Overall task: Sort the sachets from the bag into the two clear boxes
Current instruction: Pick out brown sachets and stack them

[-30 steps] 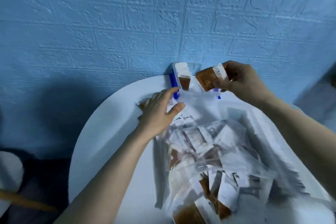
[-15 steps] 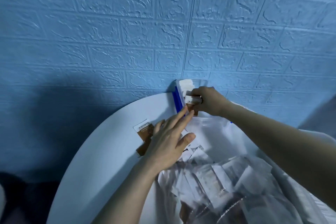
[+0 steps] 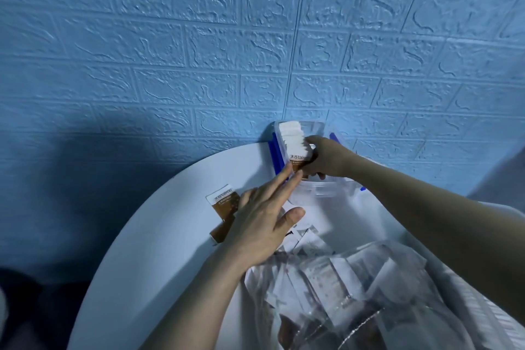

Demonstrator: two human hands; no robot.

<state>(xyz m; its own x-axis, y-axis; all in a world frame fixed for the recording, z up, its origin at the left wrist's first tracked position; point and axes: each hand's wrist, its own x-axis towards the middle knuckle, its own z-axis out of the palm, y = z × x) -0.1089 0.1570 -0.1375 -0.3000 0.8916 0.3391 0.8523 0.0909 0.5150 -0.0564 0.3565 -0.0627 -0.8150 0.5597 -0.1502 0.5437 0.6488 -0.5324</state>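
- Where the tabletop (image 3: pixel 159 236) curves along its left edge, two loose brown sachets (image 3: pixel 223 203) lie flat, partly under the left hand (image 3: pixel 261 224).
- The left hand is spread flat, fingers straight and holding nothing; its fingertips have advanced to the near corner of the far clear box (image 3: pixel 315 128).
- At the rear edge, the right hand (image 3: pixel 324 158), raised a second ago, now pinches a brown sachet (image 3: pixel 298 160) against the upright row inside that box.
- Judgement: this sachet is nearly filed.
- The second clear box (image 3: pixel 326 189) sits just in front.
- Toward the near right edge, the bag (image 3: pixel 355 293) holds many unsorted sachets.
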